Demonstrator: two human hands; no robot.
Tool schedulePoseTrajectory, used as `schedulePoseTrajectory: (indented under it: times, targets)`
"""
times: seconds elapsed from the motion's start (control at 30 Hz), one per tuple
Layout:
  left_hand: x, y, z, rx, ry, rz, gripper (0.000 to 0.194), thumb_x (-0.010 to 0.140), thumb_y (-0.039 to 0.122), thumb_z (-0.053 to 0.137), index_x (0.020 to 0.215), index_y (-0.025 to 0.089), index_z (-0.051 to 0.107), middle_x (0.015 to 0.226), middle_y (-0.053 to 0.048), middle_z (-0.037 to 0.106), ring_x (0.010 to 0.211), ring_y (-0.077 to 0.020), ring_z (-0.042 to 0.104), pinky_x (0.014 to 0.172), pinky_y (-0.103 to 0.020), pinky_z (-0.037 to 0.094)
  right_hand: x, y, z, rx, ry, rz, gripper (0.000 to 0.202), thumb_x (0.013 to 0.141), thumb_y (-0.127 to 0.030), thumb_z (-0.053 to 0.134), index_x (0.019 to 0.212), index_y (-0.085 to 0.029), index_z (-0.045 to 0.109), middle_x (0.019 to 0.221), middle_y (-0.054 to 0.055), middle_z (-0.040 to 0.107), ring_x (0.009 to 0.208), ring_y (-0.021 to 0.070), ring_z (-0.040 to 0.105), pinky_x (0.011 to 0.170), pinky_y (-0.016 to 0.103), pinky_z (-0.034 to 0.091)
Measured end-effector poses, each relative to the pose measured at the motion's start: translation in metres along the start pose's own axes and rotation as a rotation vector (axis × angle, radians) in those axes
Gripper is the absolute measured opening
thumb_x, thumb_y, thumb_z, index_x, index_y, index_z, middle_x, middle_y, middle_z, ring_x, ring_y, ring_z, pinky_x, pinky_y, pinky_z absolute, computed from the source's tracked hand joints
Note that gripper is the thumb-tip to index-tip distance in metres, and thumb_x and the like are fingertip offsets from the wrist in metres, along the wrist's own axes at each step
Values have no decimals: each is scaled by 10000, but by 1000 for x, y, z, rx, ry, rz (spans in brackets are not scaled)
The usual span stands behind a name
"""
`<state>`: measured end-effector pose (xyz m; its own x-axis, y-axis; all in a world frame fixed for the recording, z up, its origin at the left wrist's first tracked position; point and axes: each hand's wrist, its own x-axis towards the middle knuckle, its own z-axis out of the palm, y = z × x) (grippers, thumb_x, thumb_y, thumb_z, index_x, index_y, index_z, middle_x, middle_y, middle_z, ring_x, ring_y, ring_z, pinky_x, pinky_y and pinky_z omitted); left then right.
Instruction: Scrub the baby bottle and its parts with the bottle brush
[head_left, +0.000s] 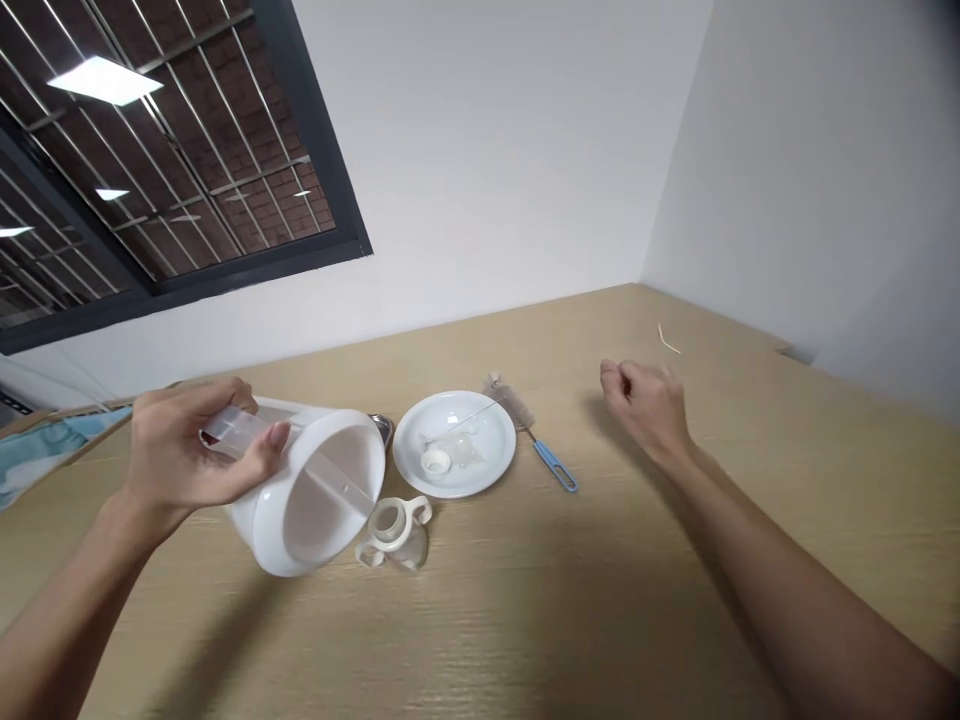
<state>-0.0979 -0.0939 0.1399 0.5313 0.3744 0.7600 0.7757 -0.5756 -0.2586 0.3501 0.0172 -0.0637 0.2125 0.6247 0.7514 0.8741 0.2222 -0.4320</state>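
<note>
Pitcher (319, 520), gripped by left hand (184, 450), tilts beside cup (406, 548), near plate (491, 465); right hand (649, 408) fisted.

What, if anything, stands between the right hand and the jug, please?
On the table, the brush lies nearest the right hand, then comes the plate; a partly hidden metal thing shows beside the jug.

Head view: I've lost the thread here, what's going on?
The left hand is holding a white container, tipped so its open mouth faces sideways. Just beyond its rim in the picture is a small cup with two handles; whether they touch is unclear. The right hand is closed, with nothing visible in it. Between the hands sit a white plate with a white ring on it and, beside it, a blue-handled brush.
</note>
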Motion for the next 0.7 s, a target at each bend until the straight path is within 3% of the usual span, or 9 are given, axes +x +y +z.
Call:
schedulePoseTrajectory:
  times: [0.1, 0.2, 0.37, 0.7]
  targets:
    - [6, 2, 0, -5, -21, 49, 317, 764, 412, 646, 586, 215, 473, 436, 84, 324, 346, -57, 278, 350, -176, 232, -4, 5, 1, -16, -11, -1, 425, 933, -385, 417, 556, -254, 271, 491, -21, 368, 529, 160, 345, 701, 357, 348]
    - [12, 4, 2, 4, -44, 117, 325, 755, 408, 657, 579, 219, 461, 426, 81, 343, 337, -62, 304, 349, -183, 250, -6, 6, 1, -21, -8, 7, 372, 941, -370, 424, 596, -249, 354, 528, -6, 451, 541, 170, 382, 690, 353, 349]
    - [22, 11, 5, 6, -80, 186, 314, 755, 392, 652, 583, 225, 449, 419, 82, 348, 328, -69, 318, 345, -192, 261, -5, 1, 0, 9, 28, 23, 146, 944, -309, 418, 899, -225, 529, 764, 61, 629, 645, 215, 508, 674, 351, 376]
    - [30, 18, 5, 7, -114, 238, 285, 752, 375, 646, 601, 232, 453, 443, 85, 337, 354, -82, 299, 360, -211, 252, -2, -17, -8, 103, 90, -48, 209, 971, -323, 395, 914, -213, 563, 967, 120, 601, 931, 256, 568, 854, 404, 478]
